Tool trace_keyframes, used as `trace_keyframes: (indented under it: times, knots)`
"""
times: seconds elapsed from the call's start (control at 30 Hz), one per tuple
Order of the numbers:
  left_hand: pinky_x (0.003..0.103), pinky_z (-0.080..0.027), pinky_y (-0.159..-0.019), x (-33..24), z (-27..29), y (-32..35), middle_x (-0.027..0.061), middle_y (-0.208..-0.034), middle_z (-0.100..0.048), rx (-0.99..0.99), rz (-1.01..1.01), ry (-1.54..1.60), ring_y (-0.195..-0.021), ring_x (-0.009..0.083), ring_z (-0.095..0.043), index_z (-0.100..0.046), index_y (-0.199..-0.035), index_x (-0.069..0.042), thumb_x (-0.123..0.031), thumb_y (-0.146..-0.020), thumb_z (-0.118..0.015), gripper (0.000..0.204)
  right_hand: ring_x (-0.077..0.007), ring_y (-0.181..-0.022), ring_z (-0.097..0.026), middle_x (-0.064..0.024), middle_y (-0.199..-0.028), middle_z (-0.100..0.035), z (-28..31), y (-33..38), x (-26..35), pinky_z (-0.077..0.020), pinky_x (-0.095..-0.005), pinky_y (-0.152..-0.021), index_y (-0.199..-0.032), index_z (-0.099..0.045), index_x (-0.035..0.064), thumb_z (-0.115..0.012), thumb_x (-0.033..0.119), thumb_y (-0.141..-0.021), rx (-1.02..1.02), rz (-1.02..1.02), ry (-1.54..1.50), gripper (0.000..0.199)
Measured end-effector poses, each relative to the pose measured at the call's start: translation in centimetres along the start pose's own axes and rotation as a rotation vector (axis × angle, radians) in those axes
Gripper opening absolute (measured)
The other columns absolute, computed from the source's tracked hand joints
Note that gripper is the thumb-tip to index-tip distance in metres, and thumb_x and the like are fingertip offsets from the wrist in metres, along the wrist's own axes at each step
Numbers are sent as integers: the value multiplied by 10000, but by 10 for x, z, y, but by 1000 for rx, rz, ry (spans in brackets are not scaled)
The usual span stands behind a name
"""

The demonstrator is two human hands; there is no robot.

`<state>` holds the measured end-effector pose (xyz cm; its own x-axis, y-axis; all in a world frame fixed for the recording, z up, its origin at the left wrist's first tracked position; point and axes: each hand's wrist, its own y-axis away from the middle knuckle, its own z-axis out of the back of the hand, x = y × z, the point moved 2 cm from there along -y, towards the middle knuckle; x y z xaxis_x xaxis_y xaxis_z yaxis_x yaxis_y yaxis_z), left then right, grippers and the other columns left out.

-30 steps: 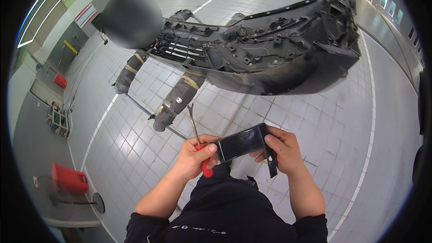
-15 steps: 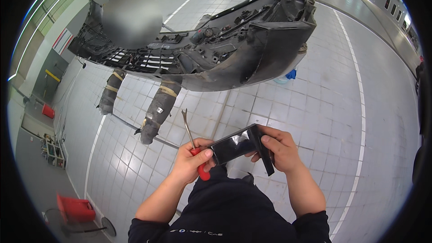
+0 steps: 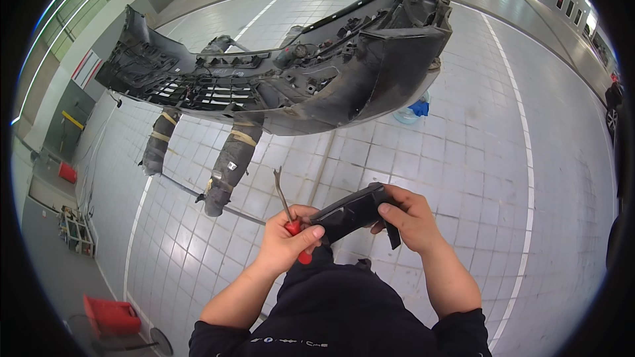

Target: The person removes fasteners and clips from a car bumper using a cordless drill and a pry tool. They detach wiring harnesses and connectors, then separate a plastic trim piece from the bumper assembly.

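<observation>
A trim clip remover point(image 3: 293, 227) with a red handle and a forked metal tip pointing away is wrapped in my left hand point(image 3: 281, 241). The same hand pinches the left end of a black plastic trim piece point(image 3: 349, 215) between thumb and fingers. At its other end my right hand point(image 3: 411, 219) is closed, thumb on top, beside a part that bends down toward me. The piece is held over the floor in front of my body, apart from the large black car bumper point(image 3: 390, 82) beyond it. Some fingertips are hidden behind the piece.
Padded, taped stand legs point(image 3: 231, 165) hold up the bumper, and a low bar point(image 3: 178, 182) runs near the floor. Behind the bumper's right end sits a clear container with something blue point(image 3: 418, 108). At the left are a red bin point(image 3: 112, 316) and a rack point(image 3: 76, 231).
The trim piece has tilted in my hands, so its broad glossy face now looks narrower. A blurred patch over the bumper's left part is gone. Both hands keep their hold.
</observation>
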<state>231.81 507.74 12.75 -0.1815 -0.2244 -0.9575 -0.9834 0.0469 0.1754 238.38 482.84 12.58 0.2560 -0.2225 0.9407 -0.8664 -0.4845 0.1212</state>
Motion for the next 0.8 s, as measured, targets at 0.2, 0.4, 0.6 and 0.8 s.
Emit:
trace_keyframes:
  times: [0.2,0.4,0.6,0.8]
  knots:
    - [224,-450,-505,1,-21,0,72,-774,-684,71,35,-103,-585,74,-585,-611,-1090,-9,-75,-919,-758,235,-229,-975,-703,-135,-1128,-699,-9,12,13,-573,-347,-840,-1432,-503,4,-769,154,-872,-214,167,546,638]
    - [241,-487,-511,23,-44,-7,115,-777,-695,124,192,-116,-591,95,-619,-542,-937,-31,-108,-960,-717,192,-304,-933,-721,-157,-1067,-728,-4,17,13,-568,-379,-798,-1308,-621,61,-788,296,-851,-431,281,999,540]
    - [250,-488,-517,43,-56,-6,175,-812,-714,232,214,114,-564,133,-613,-537,-996,-39,-114,-987,-674,157,-376,-939,-690,-183,-1041,-728,18,34,26,-553,-424,-798,-1246,-662,47,-645,286,-960,-434,184,904,373]
    - [261,-496,-544,45,-59,-14,227,-839,-721,309,216,229,-566,177,-615,-533,-1082,-55,-152,-997,-662,182,-304,-968,-725,-210,-1077,-721,48,64,14,-553,-413,-831,-1298,-648,56,-677,232,-939,-429,-51,636,401]
